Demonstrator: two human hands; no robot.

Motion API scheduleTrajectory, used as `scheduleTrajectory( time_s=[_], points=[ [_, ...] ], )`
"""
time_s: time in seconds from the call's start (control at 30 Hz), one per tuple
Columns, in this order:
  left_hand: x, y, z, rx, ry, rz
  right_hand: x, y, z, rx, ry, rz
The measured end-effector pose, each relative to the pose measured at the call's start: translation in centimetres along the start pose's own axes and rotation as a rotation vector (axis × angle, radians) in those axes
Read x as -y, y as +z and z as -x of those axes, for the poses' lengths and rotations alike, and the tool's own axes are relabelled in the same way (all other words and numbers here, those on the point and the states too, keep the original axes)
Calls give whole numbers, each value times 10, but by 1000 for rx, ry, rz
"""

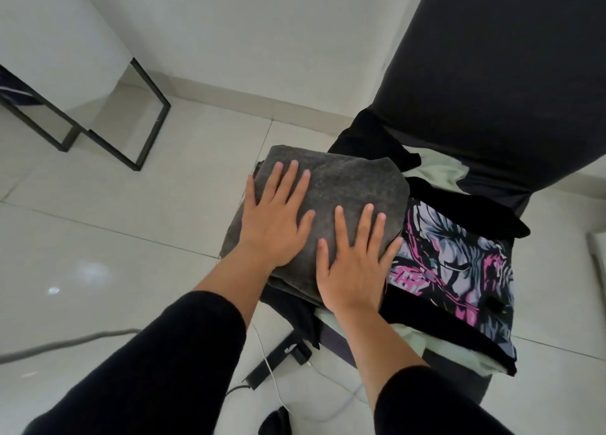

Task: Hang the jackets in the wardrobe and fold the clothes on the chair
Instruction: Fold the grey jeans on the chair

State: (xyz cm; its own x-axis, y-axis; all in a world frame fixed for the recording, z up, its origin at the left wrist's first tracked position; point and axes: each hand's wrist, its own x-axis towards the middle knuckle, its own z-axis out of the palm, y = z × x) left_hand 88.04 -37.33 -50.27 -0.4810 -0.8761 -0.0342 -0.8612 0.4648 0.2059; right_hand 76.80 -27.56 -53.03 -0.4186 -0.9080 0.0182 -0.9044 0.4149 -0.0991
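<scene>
Grey and folded, the garment (331, 195) lies on the left side of the chair (485, 113), on top of other clothes. Both hands press flat on it: the left hand (275, 218) on its left part, the right hand (354, 264) at its near right corner, fingers (369, 225) straight and spread, grasping nothing. Just beside the right hand lies a black shirt with a pink and grey print (459, 270), over pale green cloth (442, 169). On the tiled floor (98, 238) below are a black power strip (278, 359) and a white cable (272, 379).

Single head-worn view, looking steeply down, close over chair (485, 113), floor (131, 238)
</scene>
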Motion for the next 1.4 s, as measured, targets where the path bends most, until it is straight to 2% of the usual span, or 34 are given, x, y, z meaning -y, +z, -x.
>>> scheduleTrajectory(
  time_s=[0.13, 0.27, 0.37, 0.43, 0.53, 0.63, 0.77, 0.83, 0.93, 1.0, 1.1, 1.2, 1.27, 1.33, 1.4],
  points=[
    [7, 20, -17, 187, -149, 63, 0, 5, -2, 9, 5, -10],
    [13, 29, -31, 278, -218, 182, 3, 12, -9, 39, 15, -43],
    [23, 32, -37, 264, -292, 424, 3, 14, -10, 39, 17, -58],
    [32, 32, -37, 242, -434, 636, 2, 13, -10, 33, 17, -64],
    [47, 27, -28, 432, -743, 907, 1, 13, -11, 37, -3, -95],
    [54, 24, -10, 612, -835, 1041, -9, 9, -3, -34, 77, -231],
    [52, 19, 6, 492, -837, 1005, -22, 1, 16, -184, 411, -371],
    [49, 8, 10, 544, -872, 1086, -22, -6, 22, -166, 526, -407],
    [47, -8, 13, 595, -890, 1129, -21, -20, 22, -61, 629, -510],
    [44, -14, 16, 532, -905, 1099, -28, -25, 18, 51, 732, -575],
    [32, -30, 23, 461, -923, 1112, -41, -39, 11, 303, 855, -672],
    [16, -56, 27, 342, -889, 1151, -47, -65, 3, 482, 1021, -992],
    [3, -80, 26, 266, -854, 1131, -50, -86, 2, 515, 1075, -1191],
    [-9, -104, 25, 226, -798, 1075, -56, -101, 5, 556, 1083, -1233],
    [-21, -130, 24, 210, -730, 985, -60, -131, 11, 500, 1050, -1236]
  ],
)
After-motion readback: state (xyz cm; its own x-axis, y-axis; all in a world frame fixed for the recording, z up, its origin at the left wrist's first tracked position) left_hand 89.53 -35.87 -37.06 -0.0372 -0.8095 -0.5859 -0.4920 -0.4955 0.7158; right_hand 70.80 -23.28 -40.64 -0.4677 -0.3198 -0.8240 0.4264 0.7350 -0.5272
